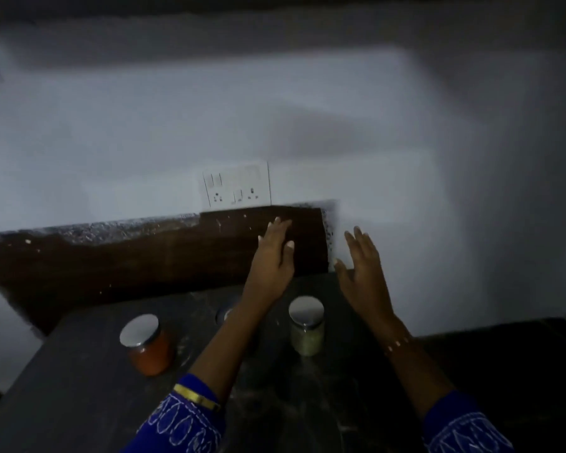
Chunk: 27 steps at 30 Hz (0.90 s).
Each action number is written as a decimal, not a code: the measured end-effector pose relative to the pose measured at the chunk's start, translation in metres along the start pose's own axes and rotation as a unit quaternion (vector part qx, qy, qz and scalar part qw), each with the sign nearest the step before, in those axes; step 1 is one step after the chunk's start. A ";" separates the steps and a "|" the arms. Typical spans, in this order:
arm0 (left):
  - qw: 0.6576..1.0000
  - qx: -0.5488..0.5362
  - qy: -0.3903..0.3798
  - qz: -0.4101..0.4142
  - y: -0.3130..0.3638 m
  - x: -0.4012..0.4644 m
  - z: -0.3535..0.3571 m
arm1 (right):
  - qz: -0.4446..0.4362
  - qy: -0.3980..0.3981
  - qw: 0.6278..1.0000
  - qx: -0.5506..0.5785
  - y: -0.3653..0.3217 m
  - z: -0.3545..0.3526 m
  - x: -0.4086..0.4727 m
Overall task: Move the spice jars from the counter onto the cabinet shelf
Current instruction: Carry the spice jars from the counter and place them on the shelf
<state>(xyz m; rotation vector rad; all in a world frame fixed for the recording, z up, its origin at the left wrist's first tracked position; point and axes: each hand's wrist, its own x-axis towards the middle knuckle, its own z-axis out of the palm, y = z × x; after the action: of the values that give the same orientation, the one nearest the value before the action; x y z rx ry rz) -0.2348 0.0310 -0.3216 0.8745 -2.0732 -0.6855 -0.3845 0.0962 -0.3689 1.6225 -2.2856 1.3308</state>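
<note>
Both hands are raised over the back of the dark worktop (79,380), palms forward, fingers spread, holding nothing. The left hand (275,253) hangs in front of the brown backsplash panel (144,256); the right hand (361,266) hangs against the pale wall, just right of that panel's edge.

The spice jars stand upright on the worktop, nearer the person than either grip. The pale-filled jar (307,325), with a shiny metal lid, sits between the two forearms: from the right hand it lies at about 7 o'clock, from the left hand at about 5 o'clock. It looks roughly as near to one hand as to the other, perhaps slightly nearer the right, and neither arm touches it. The orange-filled jar (147,346) stands well apart to the left, at about 8 o'clock from the left hand, so the left arm is plainly the nearer one for it. A third lidded jar (224,313) seems to sit partly hidden behind the left forearm; its contents cannot be made out.

The relation that matters: each jar's long axis is vertical, and both open grips are beyond and above the jars. By my judgement, either hand must draw back toward 6 o'clock and come down to close round a jar's side or lid. No cabinet shelf is in view, so its direction cannot be told.
</note>
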 end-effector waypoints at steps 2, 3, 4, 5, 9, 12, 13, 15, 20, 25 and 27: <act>0.999 -0.020 -0.021 -0.037 -0.014 -0.021 0.015 | 0.030 -0.050 0.998 -0.005 0.011 0.015 -0.020; 0.998 -0.029 -0.031 -0.056 -0.019 -0.031 0.022 | 0.038 -0.076 0.996 -0.010 0.015 0.023 -0.027; 0.995 -0.039 -0.041 -0.078 -0.024 -0.040 0.028 | 0.043 -0.103 0.994 -0.017 0.017 0.030 -0.033; 0.992 -0.047 -0.053 -0.099 -0.029 -0.049 0.033 | 0.050 -0.132 0.990 -0.021 0.019 0.038 -0.038; 0.980 -0.053 -0.092 -0.169 -0.049 -0.080 0.047 | 0.084 -0.253 0.963 -0.041 0.019 0.066 -0.047; 0.968 -0.069 -0.115 -0.212 -0.057 -0.100 0.046 | 0.086 -0.311 0.943 -0.083 0.020 0.083 -0.045; 0.965 -0.070 -0.122 -0.223 -0.059 -0.105 0.044 | 0.088 -0.322 0.938 -0.092 0.021 0.088 -0.043; 0.959 -0.065 -0.130 -0.243 -0.065 -0.113 0.040 | 0.097 -0.334 0.932 -0.100 0.022 0.099 -0.038; 0.941 -0.083 -0.131 -0.302 -0.085 -0.127 0.034 | 0.130 -0.313 0.935 -0.103 0.032 0.119 -0.034; 0.932 -0.107 -0.134 -0.320 -0.098 -0.130 0.031 | 0.132 -0.245 0.959 -0.058 0.037 0.111 -0.044; 0.929 -0.121 -0.139 -0.321 -0.103 -0.129 0.029 | 0.129 -0.234 0.963 -0.035 0.035 0.104 -0.056</act>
<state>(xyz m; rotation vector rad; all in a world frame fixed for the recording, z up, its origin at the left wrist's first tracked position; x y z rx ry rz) -0.1620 0.0711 -0.4670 1.3872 -1.8654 -1.4519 -0.3431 0.0733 -0.4829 1.8247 -2.8582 0.9593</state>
